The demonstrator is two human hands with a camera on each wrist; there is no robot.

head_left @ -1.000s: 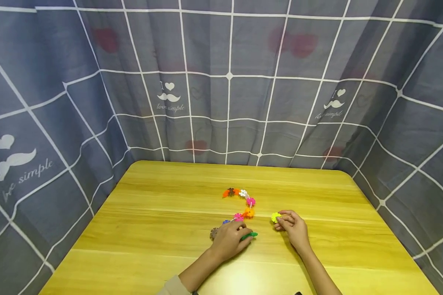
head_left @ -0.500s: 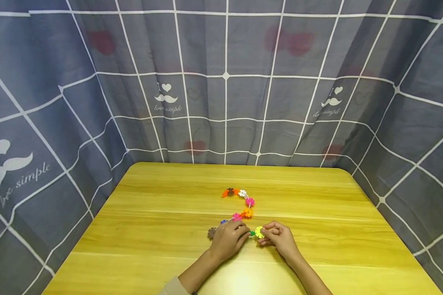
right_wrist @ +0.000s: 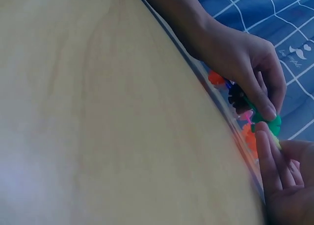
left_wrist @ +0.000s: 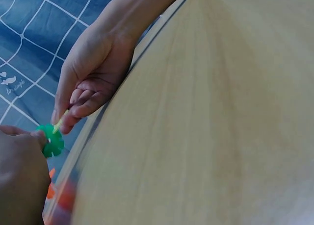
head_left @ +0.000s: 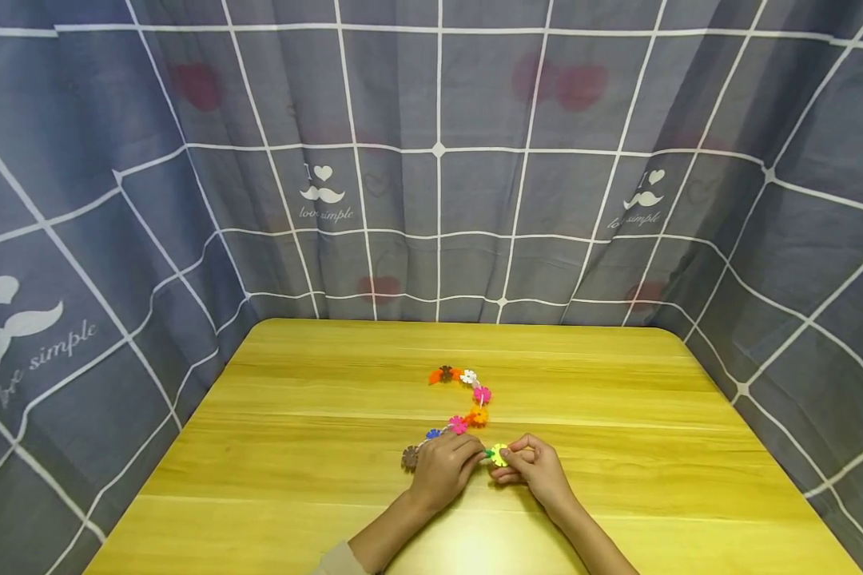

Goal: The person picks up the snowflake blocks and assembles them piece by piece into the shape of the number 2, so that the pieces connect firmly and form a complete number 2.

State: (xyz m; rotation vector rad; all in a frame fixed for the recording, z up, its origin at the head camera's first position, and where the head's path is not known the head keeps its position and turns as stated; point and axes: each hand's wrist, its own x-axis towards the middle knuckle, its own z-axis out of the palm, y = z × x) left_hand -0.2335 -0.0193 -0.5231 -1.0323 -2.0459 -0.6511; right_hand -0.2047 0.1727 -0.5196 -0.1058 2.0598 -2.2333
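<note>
My left hand pinches a green plastic snowflake disc, mostly covered by the fingers in the head view. Between the thumb and fingers of my right hand is a yellow snowflake disc. Edge-on in the left wrist view, the yellow disc meets the green disc's rim; whether their slots interlock I cannot tell. A curved chain of joined discs lies beyond, with a brown disc, a pink disc, an orange disc and a white disc. My left hand hides part of it.
The wooden table has a rounded far edge. A grey-blue checked curtain surrounds it at the back and sides.
My right hand has moved left and toward me, bringing the yellow disc against the green one. The left hand has kept nearly the same place. The chain has shifted slightly left in view.
</note>
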